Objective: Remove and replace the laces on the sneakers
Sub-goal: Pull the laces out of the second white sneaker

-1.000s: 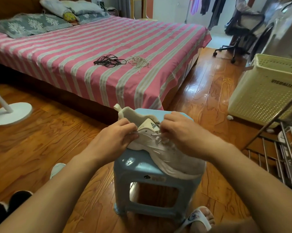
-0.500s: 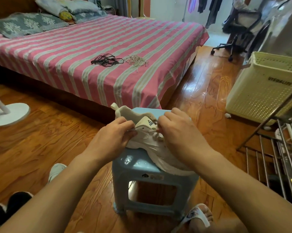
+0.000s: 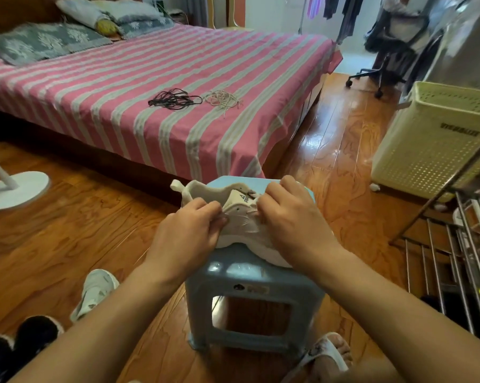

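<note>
A white sneaker (image 3: 241,217) lies on a light blue plastic stool (image 3: 250,275), heel toward the bed. My left hand (image 3: 189,233) pinches the near side of the sneaker's lacing area. On the far side my right hand (image 3: 291,217) has its fingers curled at the tongue, pinching the white lace there. The lace itself is mostly hidden under my fingers. A second white sneaker (image 3: 95,291) lies on the floor to the left. A bundle of black laces (image 3: 174,99) and one of pale laces (image 3: 223,99) rest on the bed.
The pink striped bed (image 3: 150,87) fills the far side. A white fan base (image 3: 15,189) stands at the left, black slippers (image 3: 17,346) at the lower left. A cream laundry basket (image 3: 438,142) and a metal rack (image 3: 460,244) are at the right. My sandalled foot (image 3: 330,357) is beside the stool.
Both hands have stayed on the sneaker's lacing area, shifting slightly up toward the tongue. The view has tilted a little, showing more of the floor and the second sneaker.
</note>
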